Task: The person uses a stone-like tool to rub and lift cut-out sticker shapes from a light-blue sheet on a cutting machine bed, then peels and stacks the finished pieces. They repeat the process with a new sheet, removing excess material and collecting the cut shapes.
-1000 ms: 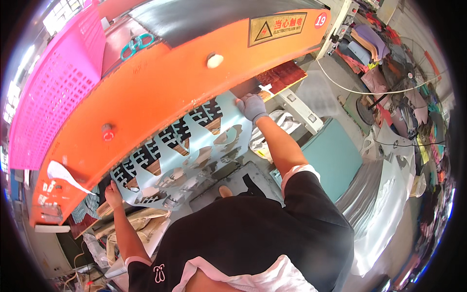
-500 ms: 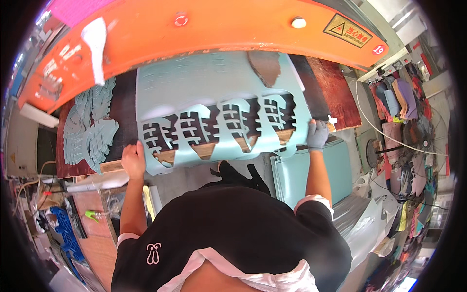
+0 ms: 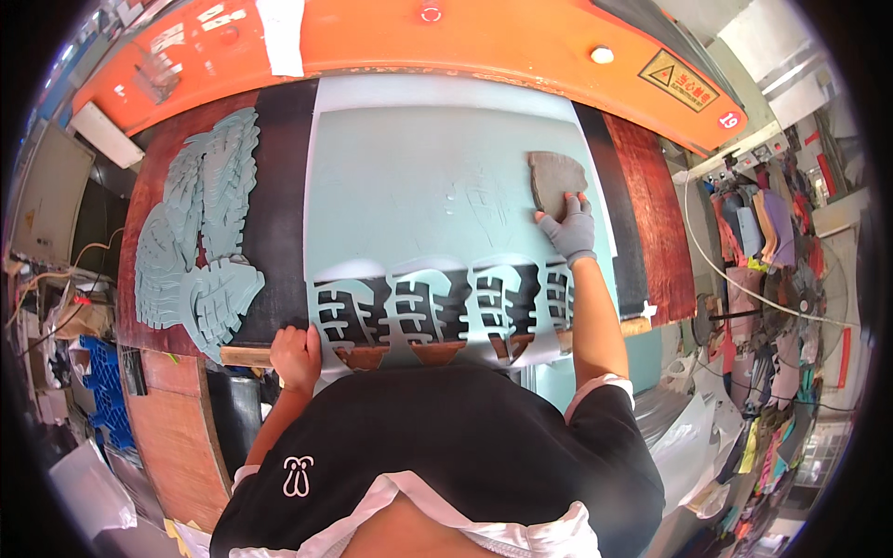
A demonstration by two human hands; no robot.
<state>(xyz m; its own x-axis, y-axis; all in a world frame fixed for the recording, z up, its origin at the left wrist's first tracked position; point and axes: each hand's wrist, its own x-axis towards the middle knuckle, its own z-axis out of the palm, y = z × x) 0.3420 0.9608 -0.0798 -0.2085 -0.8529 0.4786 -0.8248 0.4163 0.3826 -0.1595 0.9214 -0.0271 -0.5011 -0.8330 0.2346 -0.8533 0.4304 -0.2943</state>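
A pale blue-green sheet (image 3: 409, 195) lies over the dark middle of the table, its near strip cut through with a row of slotted, sole-like openings (image 3: 433, 312). My bare left hand (image 3: 296, 358) is closed at the sheet's near left corner, by the table's front edge; its fingertips are hidden. On the right part of the sheet rests a flat grey-brown slab (image 3: 555, 177) with one uneven edge. My right hand (image 3: 569, 234), in a grey glove with bare fingertips, has its thumb and fingers at the slab's near edge. Faint outlines mark the sheet left of the slab.
Slotted blue-green cut pieces (image 3: 223, 186) are heaped at the table's left. An orange machine beam (image 3: 372, 42) crosses the far side. A wooden strip (image 3: 246, 356) runs along the front edge. More blue-green sheets (image 3: 642, 358) are stacked at the right, below the table.
My right hand has left the sheet's near right corner and reached the slab. My left hand stays at the near left corner. The view has shifted, showing more of the table.
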